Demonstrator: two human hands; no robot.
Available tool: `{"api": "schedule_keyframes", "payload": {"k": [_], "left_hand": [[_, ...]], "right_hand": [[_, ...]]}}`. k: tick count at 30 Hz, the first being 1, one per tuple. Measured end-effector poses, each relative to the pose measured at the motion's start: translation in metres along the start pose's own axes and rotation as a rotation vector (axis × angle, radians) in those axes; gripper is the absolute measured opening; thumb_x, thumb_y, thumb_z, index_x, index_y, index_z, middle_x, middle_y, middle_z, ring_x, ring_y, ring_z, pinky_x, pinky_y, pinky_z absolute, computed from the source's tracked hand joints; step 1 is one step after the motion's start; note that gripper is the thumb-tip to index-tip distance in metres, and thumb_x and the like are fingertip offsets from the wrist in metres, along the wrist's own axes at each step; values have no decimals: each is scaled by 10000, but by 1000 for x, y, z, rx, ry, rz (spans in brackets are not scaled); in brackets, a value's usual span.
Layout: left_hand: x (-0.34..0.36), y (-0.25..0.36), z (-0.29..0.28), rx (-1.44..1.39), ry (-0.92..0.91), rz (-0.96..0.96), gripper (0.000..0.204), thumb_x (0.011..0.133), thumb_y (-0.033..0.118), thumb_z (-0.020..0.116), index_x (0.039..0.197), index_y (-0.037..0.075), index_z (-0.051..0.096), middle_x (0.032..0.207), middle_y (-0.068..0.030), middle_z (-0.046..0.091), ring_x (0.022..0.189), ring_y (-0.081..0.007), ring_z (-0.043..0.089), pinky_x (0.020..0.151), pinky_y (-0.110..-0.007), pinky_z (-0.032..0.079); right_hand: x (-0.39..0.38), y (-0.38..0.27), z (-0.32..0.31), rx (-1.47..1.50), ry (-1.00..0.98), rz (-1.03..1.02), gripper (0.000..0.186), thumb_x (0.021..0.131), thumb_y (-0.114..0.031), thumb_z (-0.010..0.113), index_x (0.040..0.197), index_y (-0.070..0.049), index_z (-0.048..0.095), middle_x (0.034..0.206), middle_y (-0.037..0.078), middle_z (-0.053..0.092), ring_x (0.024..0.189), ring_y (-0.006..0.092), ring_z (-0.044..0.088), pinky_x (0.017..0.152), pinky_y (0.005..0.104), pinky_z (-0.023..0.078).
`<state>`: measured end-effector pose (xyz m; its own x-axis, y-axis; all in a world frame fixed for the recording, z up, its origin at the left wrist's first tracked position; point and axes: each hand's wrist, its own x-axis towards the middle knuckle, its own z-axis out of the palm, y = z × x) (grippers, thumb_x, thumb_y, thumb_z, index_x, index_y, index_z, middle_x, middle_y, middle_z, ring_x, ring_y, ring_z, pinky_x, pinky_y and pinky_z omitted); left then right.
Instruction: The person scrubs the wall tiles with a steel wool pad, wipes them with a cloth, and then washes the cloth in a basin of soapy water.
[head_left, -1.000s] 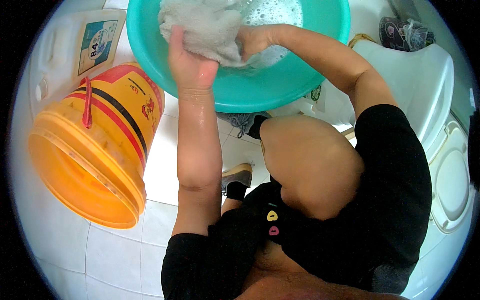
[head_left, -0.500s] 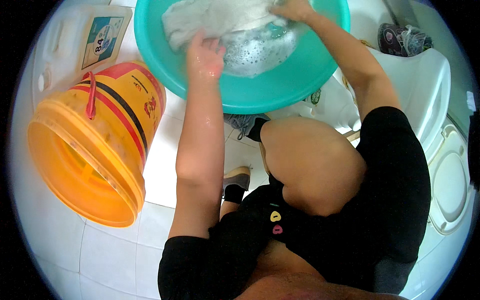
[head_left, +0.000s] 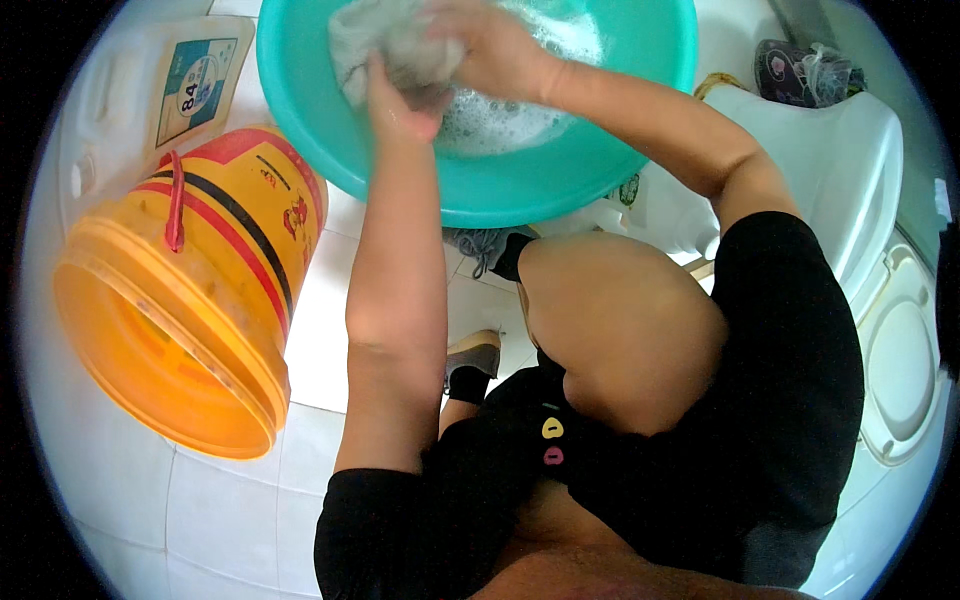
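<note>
A wet white cloth (head_left: 360,50), bunched into a wad, is between my two hands at the left side of a large teal basin (head_left: 520,195). My left hand (head_left: 408,112) holds it from below and near, thumb up along its front. My right hand (head_left: 495,50) comes across from the right, fingers bent over the cloth's right side; motion smears its fingertips. Foamy water (head_left: 510,128) lies in the basin beside and beneath my hands. The basin's far side is cut off by the picture's top edge.
An orange bucket (head_left: 225,235) with a red handle lies tipped at the left, its mouth toward me. Behind it stands a whitish jug (head_left: 140,90) with a blue label. At the right are a white plastic seat or tub (head_left: 810,160), a white bottle (head_left: 670,215) and a dark bag (head_left: 785,72).
My right hand has moved left and toward me, bringing its end of the cloth over. The spread cloth is now bunched against my left hand, which has closed on it.
</note>
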<state>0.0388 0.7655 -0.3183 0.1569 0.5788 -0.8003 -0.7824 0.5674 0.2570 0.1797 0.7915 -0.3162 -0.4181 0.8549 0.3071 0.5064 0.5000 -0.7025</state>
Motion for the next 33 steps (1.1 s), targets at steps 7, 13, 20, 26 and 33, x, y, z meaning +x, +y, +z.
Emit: {"api": "schedule_keyframes", "payload": {"k": [7,13,20,26,33], "left_hand": [[-6,4,-20,-337,-734,-67,494,925,414,431,1320,119,406,1286,-88,484,1176,-279,464,1000,-450,380],[1,-6,-3,-82,-421,141,476,918,367,467,1314,110,410,1277,-84,498,1162,-272,484,997,-439,390],[8,-21,-1,219,-254,428,550,856,226,594,1339,92,369,1335,-109,442,1226,-282,435,1010,-473,359],[20,-14,-18,265,70,8,808,807,417,643,1421,103,221,1472,-122,204,1359,-337,165,1052,-599,143],[14,-16,-8,228,38,-69,819,820,489,598,1429,109,203,1462,-151,205,1334,-355,214,1041,-620,147]], "right_hand": [[-10,-102,-13,201,-159,-225,362,668,-219,694,1005,-146,585,1178,101,515,1071,345,481,881,440,423],[6,-34,30,-192,-78,-183,297,716,-355,638,924,-144,649,970,130,601,815,325,603,696,454,503],[4,56,-18,-376,-86,399,308,828,-307,571,920,-19,627,939,227,606,888,384,567,757,463,459],[-17,59,-28,-576,-235,819,612,790,-329,594,1306,-37,443,1238,273,490,1059,424,515,913,468,418],[-38,80,-12,-363,-90,767,528,739,-192,585,1249,-72,518,1247,228,498,1105,411,491,940,448,410]]}}
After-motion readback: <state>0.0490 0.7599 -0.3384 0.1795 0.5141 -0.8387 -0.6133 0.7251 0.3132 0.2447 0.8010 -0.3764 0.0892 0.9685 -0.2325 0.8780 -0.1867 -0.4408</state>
